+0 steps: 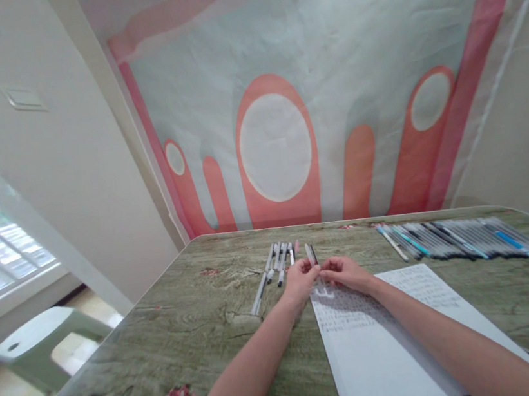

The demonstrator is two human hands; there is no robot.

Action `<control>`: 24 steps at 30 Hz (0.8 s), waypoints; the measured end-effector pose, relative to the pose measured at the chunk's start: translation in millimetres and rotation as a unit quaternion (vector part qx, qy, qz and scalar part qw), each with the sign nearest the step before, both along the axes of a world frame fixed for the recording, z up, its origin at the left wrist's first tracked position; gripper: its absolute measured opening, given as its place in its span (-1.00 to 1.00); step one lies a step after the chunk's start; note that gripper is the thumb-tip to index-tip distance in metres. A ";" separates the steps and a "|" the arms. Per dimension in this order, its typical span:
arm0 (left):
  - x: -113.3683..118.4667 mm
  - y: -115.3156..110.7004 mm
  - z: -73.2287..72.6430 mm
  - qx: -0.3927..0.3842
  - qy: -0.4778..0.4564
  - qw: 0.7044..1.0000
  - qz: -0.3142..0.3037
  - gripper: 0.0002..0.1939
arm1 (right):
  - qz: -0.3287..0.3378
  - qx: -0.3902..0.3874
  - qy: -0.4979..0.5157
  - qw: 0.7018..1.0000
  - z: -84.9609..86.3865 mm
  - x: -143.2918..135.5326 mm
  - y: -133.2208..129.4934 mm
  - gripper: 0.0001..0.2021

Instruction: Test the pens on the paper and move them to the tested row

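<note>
My left hand (pixel 302 280) is closed around a slim pen (pixel 309 252), which stands upright with its pale and dark upper end above the fingers. Right against it, my right hand (pixel 345 272) pinches at the lower part of the same pen, where the fingers hide most of it. Both hands are over the top left corner of a sheet of paper (pixel 387 357) covered in handwriting on its upper part. Just left of my left hand lie several loose pens (pixel 279 258) and long clear pen parts (pixel 259 294).
A long row of pens (pixel 465 240), mostly clear with dark ends and a few blue, lies at the back right of the wood-patterned table (pixel 176 339). Behind the table's far edge is a wall with a red and grey covering. A pale stool (pixel 49 337) stands at the left.
</note>
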State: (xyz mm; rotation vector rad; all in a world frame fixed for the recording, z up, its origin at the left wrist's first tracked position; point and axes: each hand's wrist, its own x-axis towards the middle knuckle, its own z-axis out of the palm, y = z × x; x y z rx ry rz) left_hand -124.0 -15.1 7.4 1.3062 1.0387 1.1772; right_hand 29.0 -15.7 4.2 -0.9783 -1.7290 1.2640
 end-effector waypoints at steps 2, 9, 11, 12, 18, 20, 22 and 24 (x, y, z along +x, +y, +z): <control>0.6 1.0 -5.8 0.011 -0.010 1.000 0.018 -0.82 | 0.011 -0.016 0.018 1.000 -2.6 -0.6 0.9 -0.66; -12.0 8.7 -7.4 0.009 -0.103 0.994 0.035 -0.75 | -0.018 -0.040 0.041 0.998 -8.9 3.7 4.5 -0.65; -18.6 13.8 -2.1 0.014 -0.167 0.982 0.087 -0.72 | -0.038 -0.050 0.060 0.996 -10.9 6.9 6.1 -0.66; -22.5 16.4 0.7 0.018 -0.201 0.972 0.117 -0.72 | -0.044 -0.054 0.068 0.995 -11.9 8.5 6.8 -0.67; -47.5 27.9 10.1 0.026 -0.333 0.910 0.246 -0.87 | -0.044 -0.056 0.071 0.995 -14.1 12.2 8.7 -0.66; -51.8 30.0 9.8 0.020 -0.346 0.903 0.254 -0.91 | -0.039 -0.050 0.058 0.996 -13.7 11.4 8.2 -0.66; -53.2 31.5 8.4 0.014 -0.348 0.902 0.256 -0.94 | -0.036 -0.046 0.043 0.997 -13.2 10.6 7.6 -0.66; -52.6 32.3 6.8 0.009 -0.342 0.904 0.257 -0.95 | -0.034 -0.042 0.032 0.998 -12.9 10.3 7.2 -0.66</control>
